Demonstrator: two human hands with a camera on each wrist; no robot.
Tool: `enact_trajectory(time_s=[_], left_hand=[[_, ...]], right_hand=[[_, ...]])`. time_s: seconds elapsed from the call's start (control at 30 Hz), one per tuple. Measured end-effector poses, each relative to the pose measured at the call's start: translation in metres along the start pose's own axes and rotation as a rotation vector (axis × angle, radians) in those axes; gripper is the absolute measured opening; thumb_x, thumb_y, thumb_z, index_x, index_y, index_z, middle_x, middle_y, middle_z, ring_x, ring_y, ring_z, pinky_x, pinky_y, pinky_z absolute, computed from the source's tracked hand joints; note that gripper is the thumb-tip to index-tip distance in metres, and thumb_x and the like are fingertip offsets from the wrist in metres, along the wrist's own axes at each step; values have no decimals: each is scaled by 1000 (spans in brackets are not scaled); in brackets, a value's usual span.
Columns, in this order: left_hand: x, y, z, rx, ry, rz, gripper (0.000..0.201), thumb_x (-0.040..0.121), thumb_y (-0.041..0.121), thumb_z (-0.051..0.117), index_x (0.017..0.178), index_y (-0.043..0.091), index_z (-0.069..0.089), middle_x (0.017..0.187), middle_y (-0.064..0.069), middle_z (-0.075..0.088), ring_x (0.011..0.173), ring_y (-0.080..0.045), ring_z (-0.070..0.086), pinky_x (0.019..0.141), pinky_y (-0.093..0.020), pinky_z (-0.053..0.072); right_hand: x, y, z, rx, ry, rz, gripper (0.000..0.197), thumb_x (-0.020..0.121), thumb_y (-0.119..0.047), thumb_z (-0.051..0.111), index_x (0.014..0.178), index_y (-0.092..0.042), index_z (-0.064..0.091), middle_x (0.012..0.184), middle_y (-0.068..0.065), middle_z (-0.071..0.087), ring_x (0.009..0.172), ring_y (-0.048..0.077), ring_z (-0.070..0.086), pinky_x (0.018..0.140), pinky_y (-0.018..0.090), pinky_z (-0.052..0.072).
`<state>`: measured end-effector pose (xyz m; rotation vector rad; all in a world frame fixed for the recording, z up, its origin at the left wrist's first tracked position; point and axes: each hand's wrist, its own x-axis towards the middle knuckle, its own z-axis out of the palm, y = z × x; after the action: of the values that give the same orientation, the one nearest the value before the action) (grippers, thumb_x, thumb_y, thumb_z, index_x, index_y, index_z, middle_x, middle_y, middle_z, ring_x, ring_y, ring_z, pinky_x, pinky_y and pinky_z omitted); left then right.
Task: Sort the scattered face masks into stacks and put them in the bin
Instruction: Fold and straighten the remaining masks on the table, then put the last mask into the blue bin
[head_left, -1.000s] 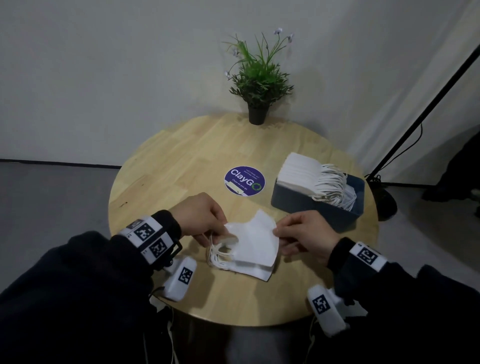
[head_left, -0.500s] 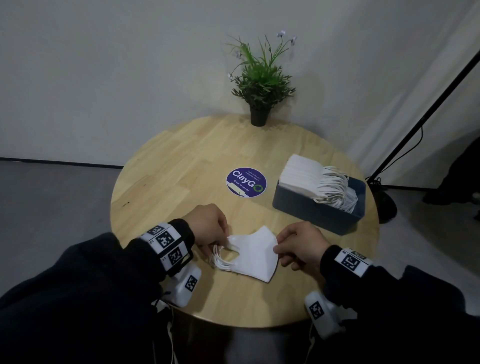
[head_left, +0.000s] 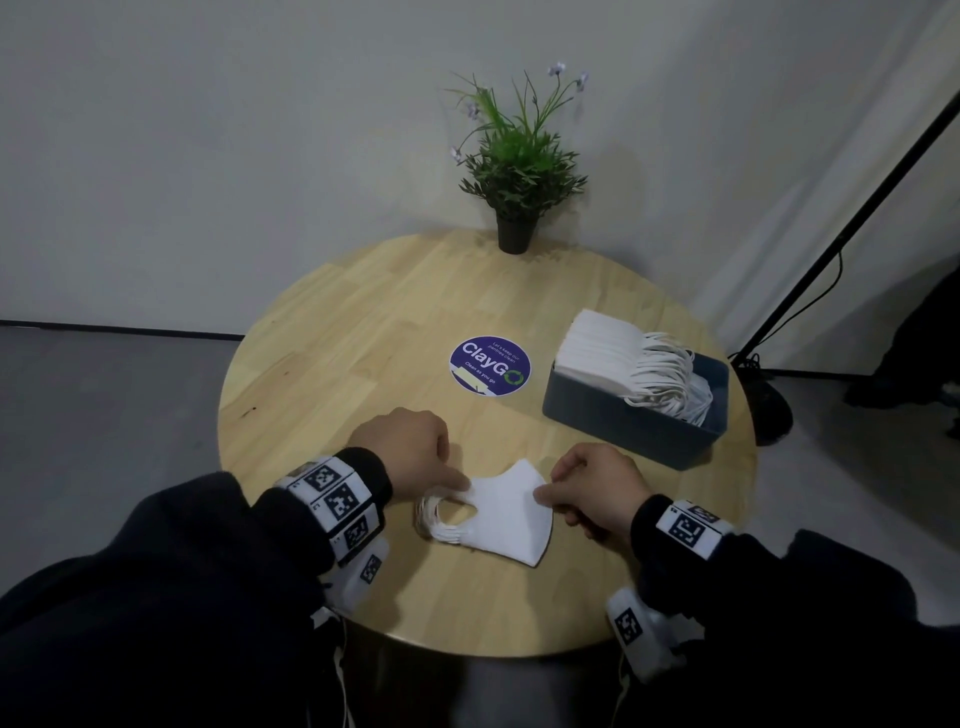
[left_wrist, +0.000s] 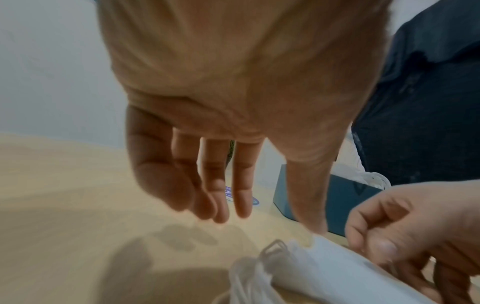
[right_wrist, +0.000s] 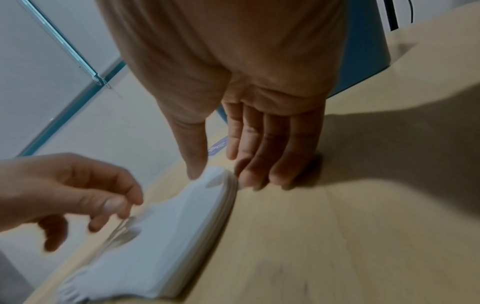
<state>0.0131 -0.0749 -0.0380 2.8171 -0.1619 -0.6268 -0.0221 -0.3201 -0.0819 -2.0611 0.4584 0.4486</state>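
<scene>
A stack of white face masks (head_left: 509, 514) lies flat on the round wooden table (head_left: 337, 364) near its front edge, ear loops to the left. My left hand (head_left: 441, 467) rests its thumb on the stack's upper left corner. In the left wrist view its fingers (left_wrist: 221, 195) hang straight above the wood, off the stack (left_wrist: 324, 267). My right hand (head_left: 558, 493) pinches the stack's right edge. The right wrist view shows its thumb on top of the stack (right_wrist: 168, 226) and its fingers (right_wrist: 259, 164) against the side. The dark blue bin (head_left: 623, 421), back right, holds a row of masks (head_left: 608, 348).
A round purple "ClayGo" sticker (head_left: 490, 365) marks the table's middle. A potted plant (head_left: 519, 171) stands at the far edge by the wall. A black slanted pole (head_left: 857, 208) and its cable rise right of the table. The bin's side shows in the wrist views (left_wrist: 337, 197).
The mask stack, held up and uneven a second ago, has come down flat on the table and its layers have closed up. Both hands drew back toward me with it.
</scene>
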Motion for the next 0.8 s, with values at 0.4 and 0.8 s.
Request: enact_trajectory(time_s=[0.4, 0.8], left_hand=[[8, 25, 50, 13, -84, 135, 70, 70, 38, 80, 132, 27, 48, 104, 1, 65, 91, -23, 66, 75, -36, 58], [-3, 17, 31, -299, -50, 292, 54, 68, 18, 73, 112, 38, 49, 81, 8, 73, 66, -3, 62, 60, -23, 49]], right_hand=[[-8, 1, 21, -500, 9, -218, 67, 74, -39, 83, 133, -25, 54, 129, -2, 49, 120, 21, 57, 102, 38, 50], [-23, -21, 0, -291, -174, -373, 28, 70, -6, 73, 95, -17, 68, 91, 2, 71, 79, 19, 65, 61, 30, 50]])
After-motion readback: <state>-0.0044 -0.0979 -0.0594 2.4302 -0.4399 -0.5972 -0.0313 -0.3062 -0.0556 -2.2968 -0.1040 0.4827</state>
